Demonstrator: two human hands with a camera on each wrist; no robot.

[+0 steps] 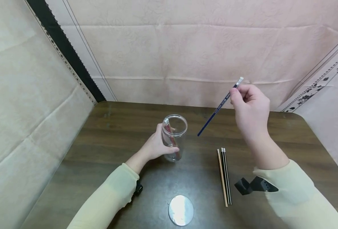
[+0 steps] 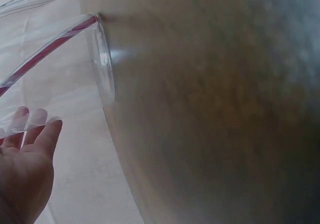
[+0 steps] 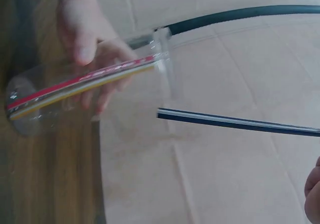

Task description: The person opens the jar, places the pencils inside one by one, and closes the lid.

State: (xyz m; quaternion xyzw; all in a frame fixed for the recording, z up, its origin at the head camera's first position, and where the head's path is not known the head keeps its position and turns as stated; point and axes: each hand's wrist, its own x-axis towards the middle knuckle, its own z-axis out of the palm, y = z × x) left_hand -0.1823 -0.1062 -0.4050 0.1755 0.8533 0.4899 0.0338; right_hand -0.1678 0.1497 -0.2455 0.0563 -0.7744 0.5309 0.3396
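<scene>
A clear cylindrical jar stands upright on the table, with my left hand gripping its side, thumb across the front. Inside it leans a red pencil; the right wrist view also shows a yellow-edged pencil beside the red one. Up and to the right of the jar, my right hand pinches a dark blue pencil near its white eraser end. The blue pencil slants down to the left, its lower tip in the air to the right of the jar's rim.
Several pencils lie side by side on the right of the brown table: a tan one and black ones. Near the front lies a round clear disc, like a lid. Pale cloth hangs behind the table.
</scene>
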